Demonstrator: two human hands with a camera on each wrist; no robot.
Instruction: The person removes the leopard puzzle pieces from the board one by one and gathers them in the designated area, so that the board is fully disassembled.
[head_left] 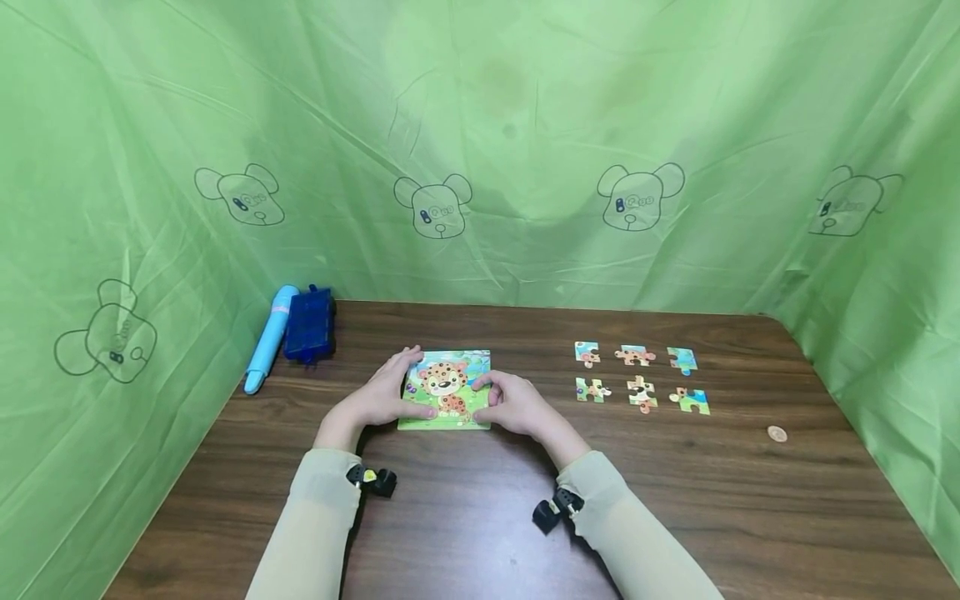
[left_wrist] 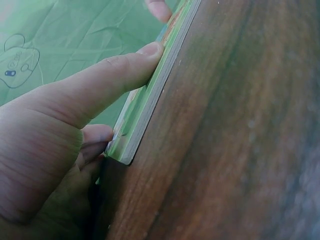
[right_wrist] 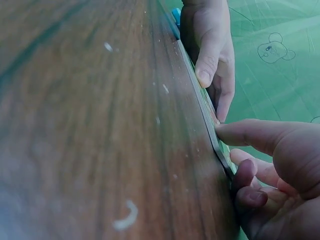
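A square jigsaw puzzle (head_left: 444, 382) with a spotted leopard cub on green and blue lies on the wooden table, its thick edge visible in both wrist views. My left hand (head_left: 384, 390) holds its left side, thumb (left_wrist: 125, 67) across the front part of the face and fingers along the left edge up to the far corner. At the right side, my right hand (head_left: 517, 402) grips the puzzle. Its thumb (right_wrist: 245, 131) is on the face near the front right corner, the index finger bends over the picture, and other fingers (right_wrist: 252, 196) curl beside the edge.
Several loose jigsaw pieces (head_left: 636, 356) lie in two rows to the right. Further right is a small round disc (head_left: 777, 433). A light-blue tube-shaped object (head_left: 270, 340) and a dark-blue box (head_left: 309, 325) are at the back left. Green cloth (head_left: 510, 108) encloses the table's back and sides.
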